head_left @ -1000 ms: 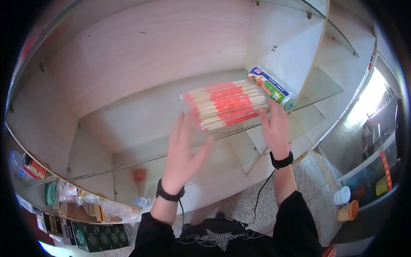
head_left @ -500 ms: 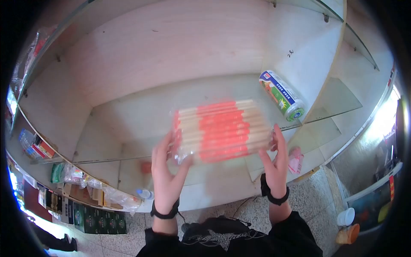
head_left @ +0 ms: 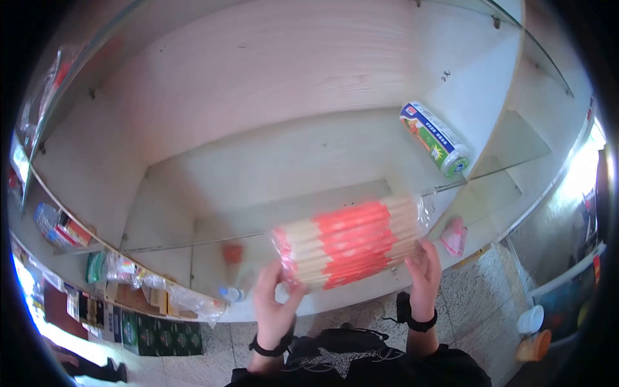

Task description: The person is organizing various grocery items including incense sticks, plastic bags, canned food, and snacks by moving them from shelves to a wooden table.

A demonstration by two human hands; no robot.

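I hold a clear plastic pack of chopsticks [head_left: 351, 242] with red paper sleeves between both hands, in front of the lower shelf edge. My left hand [head_left: 275, 303] grips its left end from below. My right hand [head_left: 423, 266] grips its right end. Both wrists wear black bands. The pack is tilted, with its right end higher. A roll in a blue, green and white wrapper [head_left: 435, 138] lies on the glass shelf [head_left: 309, 161] at the back right, against the side wall.
A pink packet [head_left: 455, 235] lies on the lower shelf at the right. A small red item [head_left: 233, 253] and a plastic bottle [head_left: 231, 294] sit lower left. Boxes and bagged goods [head_left: 142, 316] fill the left shelves. Two tubs [head_left: 532, 329] stand on the floor at right.
The pack has come off the glass shelf and down toward me, held between both hands. The view has tilted so the shelf sits higher in the picture.
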